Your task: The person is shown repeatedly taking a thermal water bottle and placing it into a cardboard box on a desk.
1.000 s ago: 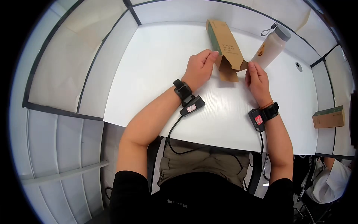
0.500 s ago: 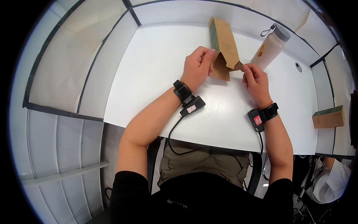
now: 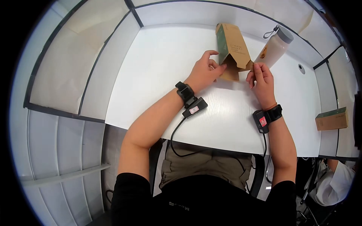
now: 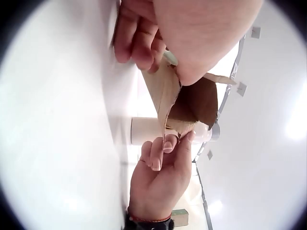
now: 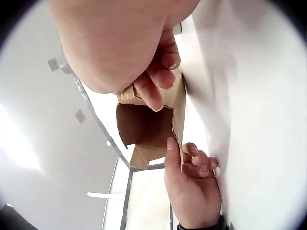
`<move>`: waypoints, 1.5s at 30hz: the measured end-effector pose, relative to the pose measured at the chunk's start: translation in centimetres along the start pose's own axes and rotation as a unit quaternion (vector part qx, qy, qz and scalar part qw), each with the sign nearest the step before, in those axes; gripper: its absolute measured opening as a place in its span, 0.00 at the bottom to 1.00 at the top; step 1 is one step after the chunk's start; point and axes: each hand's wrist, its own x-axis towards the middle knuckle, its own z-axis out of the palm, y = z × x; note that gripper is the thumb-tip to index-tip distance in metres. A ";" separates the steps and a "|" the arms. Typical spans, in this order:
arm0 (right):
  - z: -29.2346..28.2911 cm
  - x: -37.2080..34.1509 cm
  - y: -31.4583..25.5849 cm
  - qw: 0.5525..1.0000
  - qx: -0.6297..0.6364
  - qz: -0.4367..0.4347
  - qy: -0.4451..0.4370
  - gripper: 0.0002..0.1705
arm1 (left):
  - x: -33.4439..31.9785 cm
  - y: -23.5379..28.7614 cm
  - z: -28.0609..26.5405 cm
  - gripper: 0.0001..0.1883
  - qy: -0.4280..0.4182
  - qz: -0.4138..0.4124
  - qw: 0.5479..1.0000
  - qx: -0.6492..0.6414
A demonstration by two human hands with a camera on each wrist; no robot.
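A long brown and green cardboard box [image 3: 235,43] lies on the white desk, its open end facing me. Its loose bottom flap [image 3: 230,76] points toward me. At the box's right corner, my right hand [image 3: 263,83] pinches the side flap between thumb and index finger, the other fingers loosely bent. On the left, my left hand [image 3: 205,71] puts its thumb [image 5: 171,144] against the inner face of the bottom flap. Its index finger is lifted and the rest are spread apart from the flap. The dark inside of the box [image 5: 144,125] shows in the right wrist view.
A pale bottle [image 3: 273,47] with a grey lid and strap stands behind my right hand. Light partition walls [image 3: 181,13] surround the desk [image 3: 158,67]. A second cardboard box [image 3: 332,119] is beyond the right side. A round cable hole [image 3: 301,68] sits at the right.
The box has shifted rightward. My left hand has loosened its pinch at the box's end, lifting its index finger. My right hand keeps the side flap pinched and has moved slightly right.
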 end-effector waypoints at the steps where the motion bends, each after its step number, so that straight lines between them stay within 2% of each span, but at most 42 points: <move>1: 0.1 -0.1 -0.2 1.000 0.000 0.000 -0.005 0.13 | -0.1 0.3 0.1 0.31 -0.002 -0.016 1.000 -0.017; 7: 0.5 -0.4 -0.6 0.999 -0.034 0.001 -0.020 0.12 | -0.3 0.9 0.1 0.30 -0.050 -0.042 0.996 -0.064; 14: 0.9 -0.7 -1.4 0.996 -0.085 -0.004 0.001 0.13 | -0.4 1.3 0.2 0.30 -0.030 -0.033 0.996 -0.078; 17: 0.2 -0.6 -0.8 0.984 -0.121 -0.079 0.100 0.13 | -0.3 1.1 0.0 0.28 0.003 -0.004 0.998 -0.063; 20: -0.8 0.6 0.0 0.927 -0.168 -0.216 0.255 0.13 | -0.3 0.9 -0.3 0.27 0.038 0.019 0.997 -0.064; 21: -2.0 0.5 -0.2 0.929 -0.207 -0.138 0.275 0.21 | -0.4 0.9 -0.2 0.26 0.047 0.029 0.997 -0.060; 24: -3.2 1.9 0.7 0.873 -0.304 -0.158 0.348 0.33 | -0.6 0.6 -0.2 0.26 0.060 0.065 0.994 -0.060; 25: -3.8 2.2 0.8 0.895 -0.286 -0.109 0.323 0.45 | -0.6 0.5 -0.2 0.26 0.062 0.078 0.993 -0.061; 29: -3.5 2.2 1.3 0.937 -0.266 -0.057 0.221 0.50 | -0.7 0.5 -0.2 0.27 0.050 0.080 0.994 -0.057; 32: -3.9 2.5 2.2 0.958 -0.229 -0.018 0.172 0.48 | -0.9 0.9 -0.2 0.29 0.043 0.077 0.994 -0.060; 34: -4.2 2.8 2.2 0.959 -0.226 -0.022 0.170 0.44 | -1.0 1.1 -0.2 0.33 0.036 0.078 0.994 -0.063; 40: -4.5 2.8 0.9 0.957 -0.256 0.009 0.139 0.35 | -0.4 0.2 -0.2 0.40 -0.037 -0.037 0.999 -0.003; 41: -4.4 2.6 0.6 0.954 -0.267 0.011 0.137 0.33 | -0.4 0.2 -0.1 0.37 -0.036 -0.052 0.998 0.000; 44: -3.5 2.0 0.1 0.979 -0.150 0.008 0.136 0.31 | -0.2 0.7 -0.3 0.36 -0.043 -0.055 0.996 -0.057; 45: -3.5 2.1 0.6 0.981 -0.143 -0.018 0.129 0.32 | -0.2 0.8 -0.4 0.36 -0.023 -0.042 0.997 -0.055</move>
